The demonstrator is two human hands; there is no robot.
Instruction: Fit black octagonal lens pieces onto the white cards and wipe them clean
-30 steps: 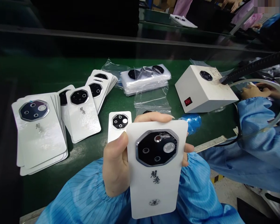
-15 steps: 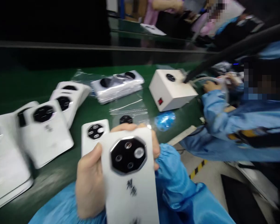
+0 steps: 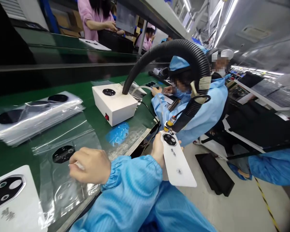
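My left hand (image 3: 157,149) grips a thin white phone back cover (image 3: 180,169), thumb at its left edge and fingers behind. The cover has a black camera ring and dark printed characters. Close above its top end is a yellow-and-black nozzle (image 3: 169,123) at the end of a black corrugated hose (image 3: 157,58). My right hand (image 3: 90,164) is closed, palm down, over a clear plastic bag (image 3: 65,188); a small whitish bit shows between its fingers, too small to name. A black camera-ring piece (image 3: 62,154) shows at the bag. Another white back cover (image 3: 19,212) lies at lower left.
Covers in plastic film (image 3: 36,117) lie stacked at left. Right of them are a white box (image 3: 116,104) with a red switch and a blue plastic piece (image 3: 118,133). A co-worker in blue (image 3: 205,109) sits at right; the bench edge (image 3: 137,141) borders the floor.
The view has swung right. My left hand has carried the cover to the nozzle. My right hand has left the cover and is now over the plastic bag.
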